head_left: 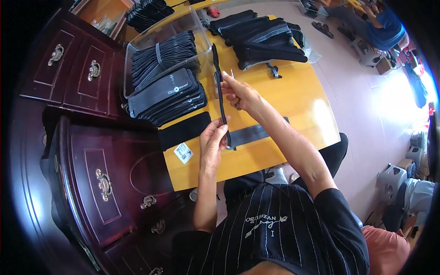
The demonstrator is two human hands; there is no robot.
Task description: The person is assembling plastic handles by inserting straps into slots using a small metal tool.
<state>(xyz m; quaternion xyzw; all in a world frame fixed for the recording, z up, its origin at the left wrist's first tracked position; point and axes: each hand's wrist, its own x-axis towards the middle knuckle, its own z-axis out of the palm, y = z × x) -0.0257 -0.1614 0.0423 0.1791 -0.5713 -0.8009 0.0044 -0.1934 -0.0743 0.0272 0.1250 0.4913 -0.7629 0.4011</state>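
A long, narrow black fabric piece (220,103) is held up edge-on over the yellow table. My left hand (213,140) is closed around its lower end, thumb on the near side. Higher up, my right hand (242,94) is closed with thumb and fingertips pinching the same piece. A thin shiny point (232,73) sticks up beside the right thumb; what it belongs to is hidden. Beneath the hands lies a flat dark grey strip (252,135). Left of them are a flat black fabric piece (185,130) and a white printed label (184,153).
On the yellow table (302,101), a clear plastic bin (201,27) holds bundled black pieces, with a stack of printed dark pieces (162,91) at its near side. More black fabric pieces (261,36) are piled at the back. Dark red cabinets (96,183) stand left; a seated person (385,30) is far right.
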